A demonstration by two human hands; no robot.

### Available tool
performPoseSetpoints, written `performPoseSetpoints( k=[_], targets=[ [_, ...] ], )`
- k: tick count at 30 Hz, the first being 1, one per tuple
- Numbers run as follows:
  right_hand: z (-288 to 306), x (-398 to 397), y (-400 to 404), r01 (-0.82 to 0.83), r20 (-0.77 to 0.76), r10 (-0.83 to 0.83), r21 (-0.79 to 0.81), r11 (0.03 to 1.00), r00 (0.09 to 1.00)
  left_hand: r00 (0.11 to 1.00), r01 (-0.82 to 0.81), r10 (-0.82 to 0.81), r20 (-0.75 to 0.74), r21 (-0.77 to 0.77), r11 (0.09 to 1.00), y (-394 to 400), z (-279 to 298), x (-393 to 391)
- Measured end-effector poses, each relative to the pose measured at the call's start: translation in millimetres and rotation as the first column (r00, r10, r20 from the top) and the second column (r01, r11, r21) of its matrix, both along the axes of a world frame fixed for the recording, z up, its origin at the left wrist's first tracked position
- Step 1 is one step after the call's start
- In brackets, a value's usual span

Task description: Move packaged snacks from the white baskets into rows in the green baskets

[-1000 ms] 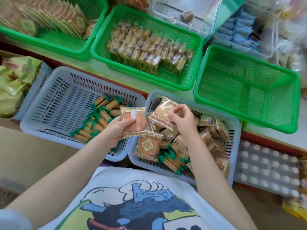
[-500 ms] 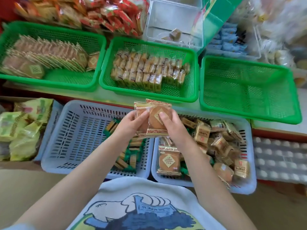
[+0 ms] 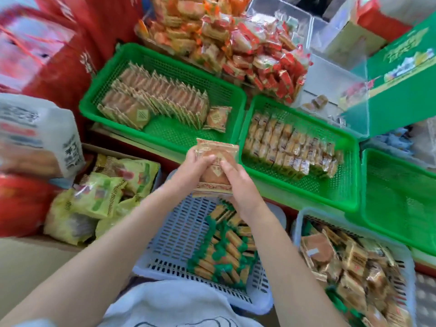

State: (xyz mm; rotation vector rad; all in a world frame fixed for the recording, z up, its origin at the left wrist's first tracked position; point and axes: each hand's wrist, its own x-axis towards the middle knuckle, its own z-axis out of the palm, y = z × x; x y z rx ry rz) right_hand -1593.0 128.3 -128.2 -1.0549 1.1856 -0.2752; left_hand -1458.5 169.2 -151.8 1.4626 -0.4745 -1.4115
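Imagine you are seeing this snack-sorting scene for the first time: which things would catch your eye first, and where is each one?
Most eyes would go first to the middle, where the left hand and right hand together hold a small stack of cake packets. Just beyond lies the left green basket with matching packets standing in neat rows. Behind it, a heap of red and orange snack packs stands out.

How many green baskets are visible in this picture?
3. The left green basket holds flat biscuit packs, the middle green basket holds small packs, and the right green basket, partly cut off, looks empty.
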Motion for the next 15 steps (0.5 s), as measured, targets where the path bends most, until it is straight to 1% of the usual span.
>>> performPoseSetpoints(
  k=[1, 2, 3, 4, 5, 6, 7, 8, 9, 10, 11, 12, 15],
  targets=[
    [0.2, 16.4, -1.7, 0.003, -0.003, -0.003, 0.001, 1.000, 1.000, 0.996, 0.031, -0.030, 0.088, -0.011, 0.999, -1.2, -3.0, 20.0],
    [0.9, 31.3, -4.9, 0.014, -0.006, -0.014, 0.000, 1.000, 1.000, 0.975, 0.040, -0.039, 0.218, 0.001, 0.999, -1.9, -7.7, 41.7],
    [-0.8, 43.3, -11.0, 0.030, -0.008, -0.030, 0.006, 1.000, 1.000, 0.925, 0.026, -0.033, 0.380, 0.023, 0.999, -2.2, -16.3, 64.7],
    [-1.8, 55.2, -17.9, 0.049, -0.011, -0.049, 0.003, 0.999, 0.999, 0.818, -0.012, -0.021, 0.575, 0.053, 0.999, 0.3, -26.6, 88.1],
    [-4.2, 67.0, -26.1, 0.068, -0.021, -0.069, -0.004, 0.998, 0.997, 0.649, -0.053, -0.024, 0.760, 0.077, 0.996, 5.6, -39.2, 110.1],
    [-7.7, 78.6, -34.5, 0.078, -0.041, -0.078, -0.017, 0.997, 0.996, 0.481, -0.069, -0.068, 0.874, 0.115, 0.991, 13.0, -49.7, 129.2],
    [-11.0, 90.1, -44.0, 0.069, -0.062, -0.071, -0.027, 0.997, 0.996, 0.352, -0.058, -0.152, 0.924, 0.184, 0.981, 20.6, -61.9, 145.2],
    [-13.4, 102.6, -53.2, 0.070, -0.083, -0.073, -0.033, 0.997, 0.994, 0.258, -0.033, -0.250, 0.933, 0.267, 0.963, 27.7, -72.0, 155.9],
    [-14.9, 115.7, -62.0, 0.072, -0.103, -0.075, -0.038, 0.997, 0.992, 0.209, -0.002, -0.341, 0.917, 0.349, 0.937, 33.0, -86.2, 164.1],
    [-21.9, 132.0, -71.8, 0.061, -0.121, -0.064, -0.033, 0.998, 0.991, 0.188, 0.025, -0.388, 0.902, 0.391, 0.920, 37.8, -98.7, 170.6],
    [-27.6, 144.5, -81.7, 0.033, -0.133, -0.035, -0.020, 0.999, 0.990, 0.186, 0.050, -0.390, 0.902, 0.388, 0.920, 41.1, -104.8, 171.5],
    [-31.5, 155.8, -88.8, 0.005, -0.145, -0.007, -0.019, 1.000, 0.989, 0.191, 0.074, -0.368, 0.910, 0.361, 0.930, 42.2, -107.7, 170.3],
    [-56.1, 194.6, -98.7, -0.092, -0.277, 0.090, 0.004, 0.996, 0.957, 0.253, 0.097, -0.299, 0.920, 0.284, 0.954, 44.7, -113.2, 174.0]
  ],
)
